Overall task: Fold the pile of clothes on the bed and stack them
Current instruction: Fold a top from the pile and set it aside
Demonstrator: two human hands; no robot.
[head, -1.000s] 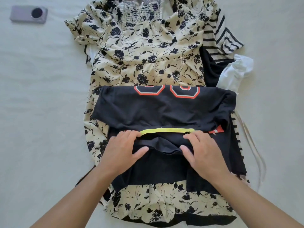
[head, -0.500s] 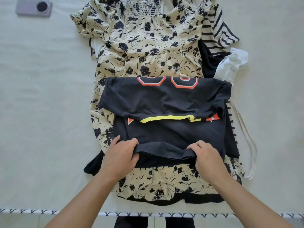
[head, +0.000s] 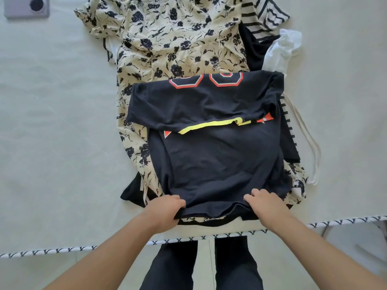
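A black jersey [head: 215, 160] with orange numbers and a yellow collar lies partly folded on top of the clothes pile. My left hand [head: 163, 208] grips its near edge on the left, and my right hand [head: 268, 206] grips the same edge on the right, both close to the bed's front edge. Under the jersey spreads a cream dress with black flowers [head: 178, 42]. A black-and-white striped garment [head: 263, 15], a dark garment [head: 253, 49] and a white garment [head: 280, 49] stick out at the back right.
A grey phone [head: 26, 7] lies at the back left on the pale bed sheet [head: 58, 122]. The bed's front edge has a patterned trim [head: 52, 251]. White drawstrings [head: 310, 141] trail on the right. My dark trouser legs [head: 199, 266] stand below the edge.
Both hands have pulled the jersey's near edge toward me, from near the yellow collar down to the bed's front edge, drawing the lower half flat. The view has tilted down toward the bed's edge.
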